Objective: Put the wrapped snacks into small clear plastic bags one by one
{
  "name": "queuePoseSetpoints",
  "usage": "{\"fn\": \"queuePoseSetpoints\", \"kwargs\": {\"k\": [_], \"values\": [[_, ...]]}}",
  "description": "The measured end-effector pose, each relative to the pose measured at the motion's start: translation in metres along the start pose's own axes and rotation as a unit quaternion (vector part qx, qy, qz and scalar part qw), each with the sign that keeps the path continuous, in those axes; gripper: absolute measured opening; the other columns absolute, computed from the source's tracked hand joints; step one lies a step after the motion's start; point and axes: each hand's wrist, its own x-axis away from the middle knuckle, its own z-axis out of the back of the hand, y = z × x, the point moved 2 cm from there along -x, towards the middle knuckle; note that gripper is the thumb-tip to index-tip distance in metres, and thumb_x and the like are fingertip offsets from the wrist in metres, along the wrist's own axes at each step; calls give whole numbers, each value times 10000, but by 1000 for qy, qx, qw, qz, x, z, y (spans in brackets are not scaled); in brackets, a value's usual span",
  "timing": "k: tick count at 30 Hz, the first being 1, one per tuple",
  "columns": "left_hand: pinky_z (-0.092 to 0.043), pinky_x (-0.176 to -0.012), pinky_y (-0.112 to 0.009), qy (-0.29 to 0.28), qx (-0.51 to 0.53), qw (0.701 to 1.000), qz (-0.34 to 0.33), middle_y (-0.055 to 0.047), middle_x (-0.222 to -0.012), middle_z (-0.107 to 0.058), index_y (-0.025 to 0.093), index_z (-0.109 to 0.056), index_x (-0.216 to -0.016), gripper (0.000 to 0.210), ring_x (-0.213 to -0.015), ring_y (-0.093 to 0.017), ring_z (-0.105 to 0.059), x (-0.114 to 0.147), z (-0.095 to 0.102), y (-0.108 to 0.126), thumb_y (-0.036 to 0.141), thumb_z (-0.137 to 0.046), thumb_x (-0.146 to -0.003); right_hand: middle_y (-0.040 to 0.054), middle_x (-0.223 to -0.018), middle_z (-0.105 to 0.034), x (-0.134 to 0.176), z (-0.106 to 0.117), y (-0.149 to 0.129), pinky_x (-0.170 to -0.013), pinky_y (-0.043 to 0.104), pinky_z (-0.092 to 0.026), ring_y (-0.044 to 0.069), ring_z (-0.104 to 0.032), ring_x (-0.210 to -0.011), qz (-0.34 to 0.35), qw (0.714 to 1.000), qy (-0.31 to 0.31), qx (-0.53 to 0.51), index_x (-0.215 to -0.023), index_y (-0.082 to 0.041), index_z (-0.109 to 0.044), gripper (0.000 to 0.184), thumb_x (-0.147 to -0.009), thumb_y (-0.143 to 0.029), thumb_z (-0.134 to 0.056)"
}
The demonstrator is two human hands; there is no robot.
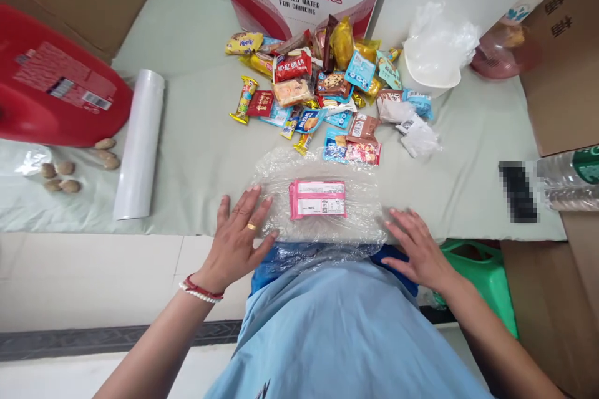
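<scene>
Pink packet (pixel 319 199) between spread hands (pixel 238 234) (pixel 416 249), film (pixel 362 202) overhanging table edge (pixel 187 230)

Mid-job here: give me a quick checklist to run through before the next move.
1. Pink-and-white rectangular packet within the clear crinkled plastic film, film showing all round: ok.
2. Film lying smooth on the pale green cloth-covered table: not ok; it is wrinkled and its near edge reaches past the table's edge.
3. Bare left grip free: ok; open, holding nothing.
4. Left grip touching the film: cannot tell; fingertips overlap its left edge in view.
5. Bare right grip free: ok; open and empty, beside the film's right edge.
6. White cylindrical roll apart from the left grip: ok; it lies farther left.
</scene>
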Motion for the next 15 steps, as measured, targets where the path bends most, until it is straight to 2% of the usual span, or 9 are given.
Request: {"fn": "queuePoseSetpoints", "kwargs": {"k": [3, 6, 8, 11, 13, 15], "values": [[-189, -1299, -669, -14, 30, 997, -75, -136, -1690, -388, 314, -295, -1626, 810, -1575, -313, -357, 17, 8, -4, 73, -517, -885, 136, -1579, -534, -6, -19, -14, -1256, 628, -362, 289, -473, -1487, 42, 998, 41, -5, -1598, -293, -438, 633, -1005, -149, -605], [-176, -1300, -678, -63, 7, 992, -113, -135, -1654, -447, 301, -476, -1501, 730, -1553, -305, -399, 29, 6, -7, -4, -499, -838, 108, -1401, -665, -20, -26, -23, -1160, 578, -485, 271, -578, -1350, 71, 990, 114, -49, -1343, -289, -672, 442, -971, -65, -590], [-169, -1302, -676, -67, -22, 991, -115, -140, -1640, -466, 305, -546, -1446, 645, -1543, -311, -414, 32, 1, -8, 12, -545, -871, 104, -1292, -699, -32, -18, -25, -1042, 523, -563, 273, -621, -1247, 75, 982, 148, -95, -1178, -271, -736, 304, -954, -95, -630], [-204, -1303, -659, -18, -39, 992, -116, -131, -1600, -522, 333, -571, -1442, 583, -1529, -309, -440, 28, -7, -3, 80, -644, -922, 97, -1135, -723, -54, 7, -25, -874, 425, -587, 238, -663, -1042, 71, 970, 152, -178, -1102, -250, -745, 216, -952, -129, -647], [-281, -1291, -626, 20, -3, 992, -126, -123, -1551, -580, 327, -599, -1409, 523, -1507, -298, -476, 23, -8, 2, 131, -692, -934, 74, -1011, -732, -70, 24, -22, -807, 367, -571, 203, -669, -920, 56, 958, 133, -249, -1103, -251, -747, 193, -975, -157, -637], [-375, -1258, -589, 46, 76, 989, -120, -106, -1462, -656, 302, -651, -1320, 398, -1479, -284, -513, 15, -5, 5, 169, -696, -947, 58, -939, -728, -86, 36, -16, -764, 327, -555, 185, -677, -860, 11, 943, 107, -316, -1073, -253, -764, 139, -996, -233, -650]]}}
